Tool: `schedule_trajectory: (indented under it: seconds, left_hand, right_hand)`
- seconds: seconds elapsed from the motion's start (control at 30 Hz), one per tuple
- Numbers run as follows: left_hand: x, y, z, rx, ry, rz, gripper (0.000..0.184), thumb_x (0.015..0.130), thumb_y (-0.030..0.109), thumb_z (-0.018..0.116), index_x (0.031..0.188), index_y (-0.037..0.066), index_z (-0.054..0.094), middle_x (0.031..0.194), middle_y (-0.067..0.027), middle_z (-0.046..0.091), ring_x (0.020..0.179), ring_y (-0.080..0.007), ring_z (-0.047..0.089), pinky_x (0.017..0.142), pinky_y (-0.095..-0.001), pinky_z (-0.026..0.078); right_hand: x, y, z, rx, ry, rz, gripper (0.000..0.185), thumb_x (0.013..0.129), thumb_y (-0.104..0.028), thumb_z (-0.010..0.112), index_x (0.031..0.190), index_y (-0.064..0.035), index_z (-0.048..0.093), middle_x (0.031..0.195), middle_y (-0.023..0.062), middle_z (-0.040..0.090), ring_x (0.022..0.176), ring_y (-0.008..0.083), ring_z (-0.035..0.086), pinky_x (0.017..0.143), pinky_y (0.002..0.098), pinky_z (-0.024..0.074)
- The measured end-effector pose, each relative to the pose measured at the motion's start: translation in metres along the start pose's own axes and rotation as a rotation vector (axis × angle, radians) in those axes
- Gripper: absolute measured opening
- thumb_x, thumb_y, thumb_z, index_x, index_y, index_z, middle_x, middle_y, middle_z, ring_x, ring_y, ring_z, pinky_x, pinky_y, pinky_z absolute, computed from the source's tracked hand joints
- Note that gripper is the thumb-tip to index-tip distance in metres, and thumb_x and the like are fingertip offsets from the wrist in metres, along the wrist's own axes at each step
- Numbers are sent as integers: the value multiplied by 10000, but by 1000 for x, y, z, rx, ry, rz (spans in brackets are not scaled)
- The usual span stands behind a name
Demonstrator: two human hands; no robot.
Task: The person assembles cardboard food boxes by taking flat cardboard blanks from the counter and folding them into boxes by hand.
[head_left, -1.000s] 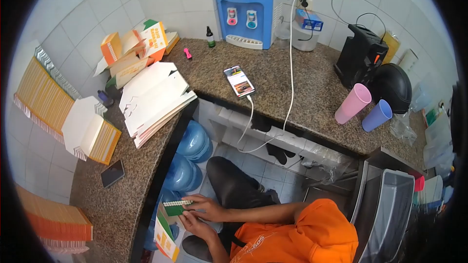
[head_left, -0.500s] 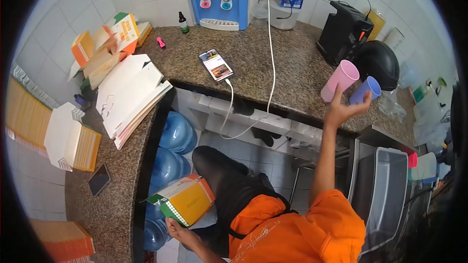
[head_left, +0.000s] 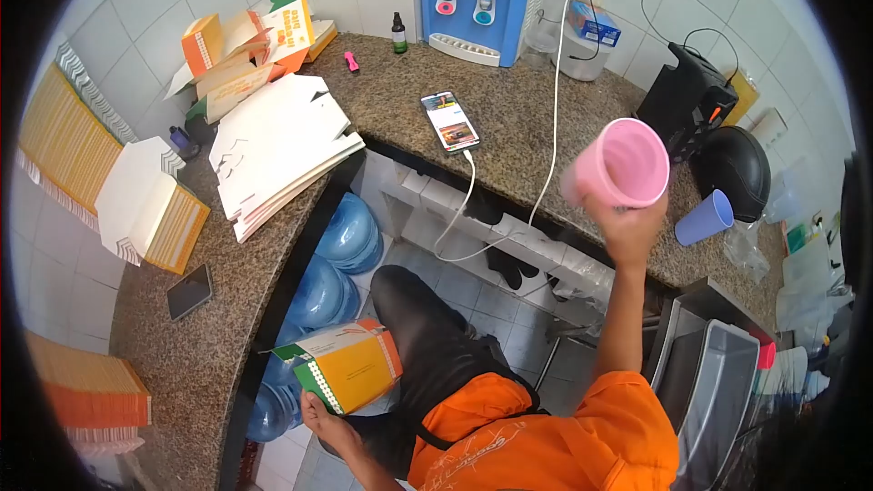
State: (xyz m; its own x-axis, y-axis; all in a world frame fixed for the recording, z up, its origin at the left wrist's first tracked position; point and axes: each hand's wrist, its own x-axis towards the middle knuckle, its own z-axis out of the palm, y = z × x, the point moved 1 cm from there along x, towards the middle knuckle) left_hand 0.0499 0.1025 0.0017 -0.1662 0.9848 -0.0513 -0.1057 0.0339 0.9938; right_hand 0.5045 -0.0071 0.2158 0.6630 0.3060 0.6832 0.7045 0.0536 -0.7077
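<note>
A pink cup [head_left: 634, 164] is in my right hand [head_left: 627, 229], lifted above the counter with its mouth tilted toward me. The fingers wrap its lower side and are partly hidden behind it. To the right of that hand, a blue-purple cup [head_left: 704, 217] stands on the counter. My left hand [head_left: 329, 422] grips the lower corner of a yellow, orange and green cardboard box [head_left: 353, 367] down by my leg. One end flap of the box hangs out.
A granite counter [head_left: 382, 100] curves around me. It bears a charging phone [head_left: 450, 123], a blue water dispenser [head_left: 473, 0], flattened white cardboard [head_left: 273, 150], and stacked boxes [head_left: 77, 141]. A white cable [head_left: 556, 82] crosses the counter. Large blue water jugs [head_left: 323, 295] stand below.
My right hand has closed on the pink cup and raised it off the counter toward me. My left hand still holds the box. The view has shifted slightly left.
</note>
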Motion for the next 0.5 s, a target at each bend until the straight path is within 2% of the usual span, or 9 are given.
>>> schedule_trajectory:
  seconds: [0.1,0.17,0.2,0.23,0.3,0.37,0.4,0.43,0.5]
  left_hand:
    - [-1,-1,-3,-19,-30,6,364,1060,264,510,1195,-63,593,1044,-67,666,910,-110,595,834,-263,464]
    - [-2,-1,-5,-55,-35,-13,359,1060,259,509,1193,-63,592,1041,-65,666,907,-111,599,828,-262,467]
    - [-3,-1,-6,-83,-44,-30,354,1060,254,509,1191,-64,591,1038,-63,665,904,-111,602,821,-261,470]
    - [-5,-1,-6,-92,-37,-26,354,1060,254,509,1191,-64,591,1038,-63,665,904,-111,602,821,-261,470]
    - [-6,-4,-8,-112,-28,-29,343,1059,247,508,1184,-62,591,1031,-61,666,897,-109,606,809,-260,474]
    - [-2,-32,-33,-88,-18,-53,337,1059,243,508,1180,-60,594,1025,-63,670,890,-106,610,797,-259,476]
    - [-2,-29,-30,-94,-12,-55,337,1059,243,507,1178,-60,595,1022,-63,671,884,-106,612,793,-258,477]
    - [-3,-24,-27,-102,-6,-58,338,1059,244,507,1177,-60,595,1018,-63,672,878,-105,614,789,-257,478]
    - [-5,-16,-22,-118,8,-63,338,1059,245,506,1173,-60,597,1012,-63,675,867,-105,617,781,-255,479]
  right_hand:
    - [-2,-44,33,186,-136,-295,690,690,-201,901,1256,15,571,1178,161,665,1083,249,660,947,369,525]
    - [-1,-57,47,254,-286,-444,592,753,-181,848,1240,20,580,1160,187,669,1069,302,671,920,386,546]
    - [-7,-79,55,538,-322,-185,480,792,-149,795,1200,19,607,1140,204,674,1031,340,682,886,403,565]
    - [-11,-94,59,586,-369,-232,423,776,-149,791,1140,10,643,1130,200,680,996,335,695,868,405,573]
    - [2,-116,72,472,-293,-671,392,760,-159,792,1115,-45,670,1107,182,693,973,331,701,832,417,586]
    - [3,-136,74,482,-302,-699,375,759,-176,790,1109,-93,683,1093,166,701,966,334,703,810,426,593]
    - [1,-145,72,486,-311,-716,361,759,-193,787,1104,-142,695,1079,150,709,958,337,704,789,435,600]
    - [-2,-153,69,493,-309,-727,361,759,-193,787,1104,-142,695,1079,150,709,958,337,704,789,435,600]
    - [-8,-166,65,446,-390,-665,308,915,-332,680,1165,-213,548,1075,186,694,996,433,685,916,572,538]
